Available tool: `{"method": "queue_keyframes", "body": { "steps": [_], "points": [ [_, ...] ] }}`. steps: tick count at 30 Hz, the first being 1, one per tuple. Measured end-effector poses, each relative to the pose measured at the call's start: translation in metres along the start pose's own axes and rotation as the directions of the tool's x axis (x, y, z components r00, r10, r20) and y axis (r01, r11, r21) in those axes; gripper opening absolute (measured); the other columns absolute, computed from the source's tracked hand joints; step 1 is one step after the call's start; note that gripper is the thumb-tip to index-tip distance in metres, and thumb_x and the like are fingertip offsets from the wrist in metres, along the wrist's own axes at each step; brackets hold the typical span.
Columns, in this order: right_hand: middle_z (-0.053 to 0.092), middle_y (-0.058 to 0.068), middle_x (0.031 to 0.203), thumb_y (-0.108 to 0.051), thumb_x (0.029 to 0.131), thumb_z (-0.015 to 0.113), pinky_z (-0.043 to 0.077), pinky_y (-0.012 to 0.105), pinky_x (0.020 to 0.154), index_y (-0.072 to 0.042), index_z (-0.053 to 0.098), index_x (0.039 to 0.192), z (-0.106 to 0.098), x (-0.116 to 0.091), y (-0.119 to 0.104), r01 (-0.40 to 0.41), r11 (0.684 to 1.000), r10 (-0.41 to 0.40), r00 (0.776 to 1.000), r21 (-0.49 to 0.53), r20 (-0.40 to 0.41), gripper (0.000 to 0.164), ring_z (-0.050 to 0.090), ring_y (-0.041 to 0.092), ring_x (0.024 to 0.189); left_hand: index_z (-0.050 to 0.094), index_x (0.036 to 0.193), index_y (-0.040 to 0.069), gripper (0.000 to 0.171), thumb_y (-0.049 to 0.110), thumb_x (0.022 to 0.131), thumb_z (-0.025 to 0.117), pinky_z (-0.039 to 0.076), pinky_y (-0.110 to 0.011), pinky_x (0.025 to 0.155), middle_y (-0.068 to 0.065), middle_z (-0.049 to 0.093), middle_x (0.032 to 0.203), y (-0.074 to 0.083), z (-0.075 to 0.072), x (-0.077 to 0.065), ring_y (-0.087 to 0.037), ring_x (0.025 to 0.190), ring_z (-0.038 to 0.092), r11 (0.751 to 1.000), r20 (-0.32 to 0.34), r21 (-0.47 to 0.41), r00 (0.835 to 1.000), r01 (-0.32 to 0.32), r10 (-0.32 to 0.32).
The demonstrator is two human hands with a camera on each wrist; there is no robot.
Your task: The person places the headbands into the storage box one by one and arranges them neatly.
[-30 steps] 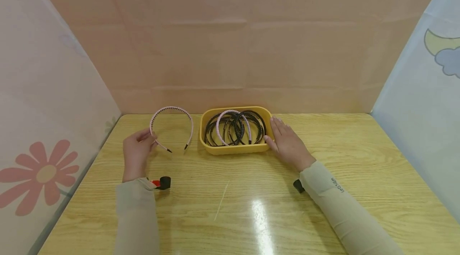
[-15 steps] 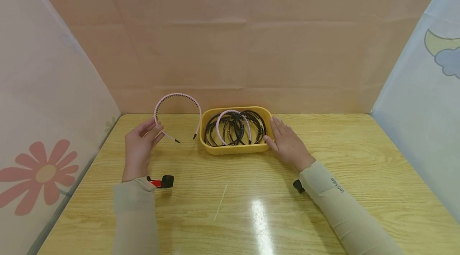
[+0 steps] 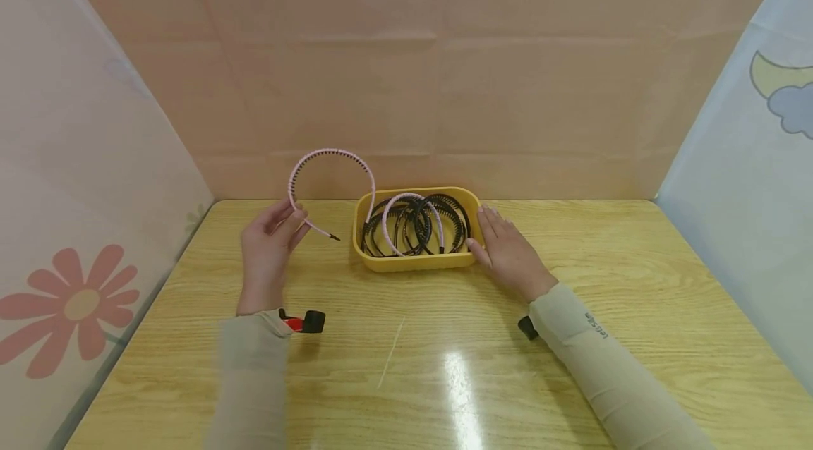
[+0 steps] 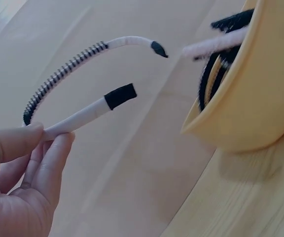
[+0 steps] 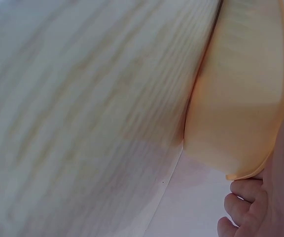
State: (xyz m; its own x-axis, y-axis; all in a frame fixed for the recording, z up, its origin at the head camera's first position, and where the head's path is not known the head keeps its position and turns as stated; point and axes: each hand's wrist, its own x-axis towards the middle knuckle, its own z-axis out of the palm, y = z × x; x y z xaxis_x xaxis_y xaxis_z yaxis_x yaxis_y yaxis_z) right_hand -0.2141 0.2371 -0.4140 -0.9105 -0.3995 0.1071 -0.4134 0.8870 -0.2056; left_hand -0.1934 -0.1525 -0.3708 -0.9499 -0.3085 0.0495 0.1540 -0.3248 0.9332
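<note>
In the head view my left hand (image 3: 269,245) pinches a pink headband (image 3: 330,151) between thumb and fingers near one end. The headband has black inner teeth and black tips; it is raised, arch upward. Its far leg overlaps the left end of a yellow basket (image 3: 406,265) in the head view, while the left wrist view shows both tips (image 4: 120,96) apart from the basket wall (image 4: 260,98). Inside the basket lie several black headbands (image 3: 454,207) and another pink headband (image 3: 386,221). My right hand (image 3: 511,252) rests against the basket's right end, fingers extended, thumb at the rim.
The basket stands on a wooden table (image 3: 406,337), close to its back edge. A pinkish-brown backdrop (image 3: 406,83) rises behind it. Printed side panels stand at left (image 3: 127,175) and right (image 3: 743,175). Black camera mounts (image 3: 313,321) sit at the wrists.
My left hand has lifted the pink headband and carried it rightward, bringing its far leg over the basket's left end in the head view. The right hand and basket have stayed in place.
</note>
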Motion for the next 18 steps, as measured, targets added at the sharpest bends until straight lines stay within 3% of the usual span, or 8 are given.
{"method": "queue_keyframes", "body": {
  "steps": [8, 18],
  "points": [
    [0.014, 0.025, 0.166, -0.039, 0.11, 0.039, 0.014, 0.055, 0.123, 0.012, 0.016, 0.157, 0.0, 0.0, -0.001, 0.001, 1.0, -0.001, 1.0, 0.005, 0.0, 0.073, 0.014, 0.041, 0.153, 0.067, 0.119, -0.001, 0.024, -0.003, 0.095, 0.067, 0.057, -0.031, 0.091, -0.015, 0.062, 0.113, -0.014, 0.02, -0.005, -0.021, 0.105, 0.069, 0.998, 0.022, -0.056, 0.999, -0.04, 0.042],
    [0.015, 0.026, 0.165, -0.04, 0.111, 0.038, 0.015, 0.056, 0.123, 0.012, 0.017, 0.157, 0.0, -0.001, -0.001, 0.003, 1.0, -0.003, 1.0, 0.001, -0.005, 0.073, 0.015, 0.042, 0.153, 0.064, 0.12, -0.003, 0.025, -0.008, 0.096, 0.064, 0.057, -0.032, 0.092, -0.006, 0.063, 0.103, -0.029, 0.049, -0.016, -0.015, 0.097, 0.07, 0.992, 0.044, -0.126, 0.998, -0.029, 0.035]
  ]
}}
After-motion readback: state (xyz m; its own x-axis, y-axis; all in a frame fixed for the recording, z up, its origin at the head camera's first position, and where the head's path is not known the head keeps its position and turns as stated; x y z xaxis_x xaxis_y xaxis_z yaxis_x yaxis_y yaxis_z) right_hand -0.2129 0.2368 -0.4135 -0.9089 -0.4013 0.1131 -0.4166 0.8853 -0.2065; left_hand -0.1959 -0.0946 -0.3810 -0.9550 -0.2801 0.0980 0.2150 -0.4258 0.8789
